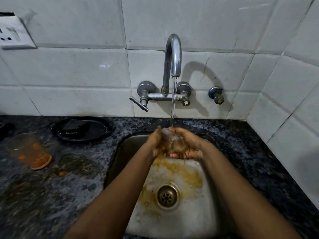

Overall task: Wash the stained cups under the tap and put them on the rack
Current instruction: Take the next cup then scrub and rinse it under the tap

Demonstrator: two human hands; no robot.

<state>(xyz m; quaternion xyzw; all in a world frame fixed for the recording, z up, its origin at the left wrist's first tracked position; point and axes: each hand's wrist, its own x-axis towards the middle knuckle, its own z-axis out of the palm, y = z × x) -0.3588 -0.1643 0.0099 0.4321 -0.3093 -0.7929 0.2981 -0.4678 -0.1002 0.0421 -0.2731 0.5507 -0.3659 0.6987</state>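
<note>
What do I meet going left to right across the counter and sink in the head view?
Stained cup on the counter → black pan → left hand → clear cup under the tap stream → right hand → bare counter by the corner tiles.

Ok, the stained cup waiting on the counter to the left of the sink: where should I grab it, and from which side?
Probably around the side wall, near the middle. The stained cup stands upright on the counter with its wide mouth away from the camera, tapering to an orange-stained base. Come in from the sink side with the left hand, since the black pan sits behind it.
</note>
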